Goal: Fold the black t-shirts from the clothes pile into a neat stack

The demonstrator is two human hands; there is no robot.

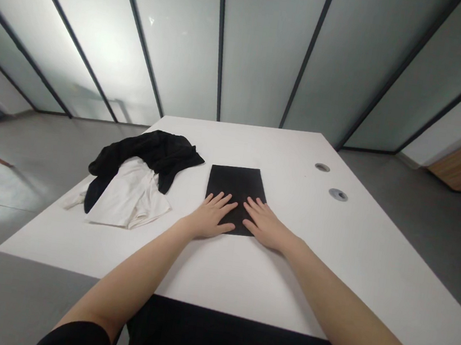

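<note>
1. A flat black rectangle (238,180) lies near the middle of the white worktop (236,286), its short edges facing toward and away from the person; whether it is a board, a sheet or neatly folded cloth cannot be told.
2. The left hand (213,215) rests palm down on its near left part, fingers spread, part of the palm over the worktop. Its grip is wide and closed on nothing.
3. The right hand (264,222) lies likewise on the near right part, fingers spread and angled inward. This grip is also wide, holding nothing. The two hands are apart, with a strip of black between them.
4. To the left of the rectangle, apart from it, a crumpled black garment (152,148) lies behind and partly against a white garment (125,195), which has loose folds on its right side.
5. Toward the right side of the worktop are two round cable grommets, a far one (322,167) and a near one (338,194).
6. Beyond the worktop stands a frosted glass partition (258,40) with dark frames; grey floor (27,298) shows on both sides.
</note>
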